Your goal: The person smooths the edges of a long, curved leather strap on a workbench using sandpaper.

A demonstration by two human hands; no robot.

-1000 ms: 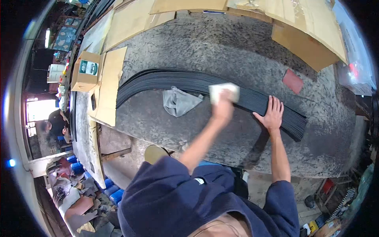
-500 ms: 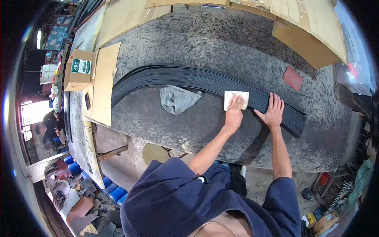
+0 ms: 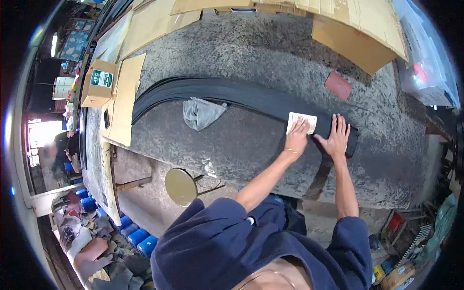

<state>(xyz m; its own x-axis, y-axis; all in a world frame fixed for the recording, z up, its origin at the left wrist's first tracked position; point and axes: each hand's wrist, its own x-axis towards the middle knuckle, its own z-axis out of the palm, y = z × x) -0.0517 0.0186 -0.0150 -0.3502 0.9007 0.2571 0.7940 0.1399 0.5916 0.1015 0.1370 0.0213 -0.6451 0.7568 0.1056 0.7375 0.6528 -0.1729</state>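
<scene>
Head view: bundle of long, thin black strips (image 3: pixel 208 89) lies on the worktop (image 3: pixel 227 145), curving from the cardboard sheet (image 3: pixel 128 99) at left to its right end by the right hand (image 3: pixel 337 140). Pale pad (image 3: pixel 311 121) with some print sits on the strips near that end, partly over their near edge. Left hand (image 3: pixel 296 139) is on top of the pad, fingers extended across it; thumb is hidden, so cannot tell if it grips an edge. Right hand is wide, palm down on the strips, thumb out toward the pad, fingers pointing away from the body. Hands are near each other, apart.

Crumpled grey cloth or bag (image 3: pixel 201 114), cannot tell which, lies on the near side of the bundle's curve, touching or just beside it. Reddish flat piece (image 3: pixel 338 86) is beyond the strips, apart from them. Carton (image 3: pixel 98 84) with a green-and-white label stands at left beside the cardboard sheet; large cardboard (image 3: pixel 357 41) and clear plastic (image 3: pixel 425 65) at far right. Below the worktop: round stool (image 3: pixel 181 187), blue containers (image 3: pixel 138 236), pile of scraps (image 3: pixel 92 249). Another person (image 3: pixel 66 146) is in the background at far left, well apart, details blurred.
</scene>
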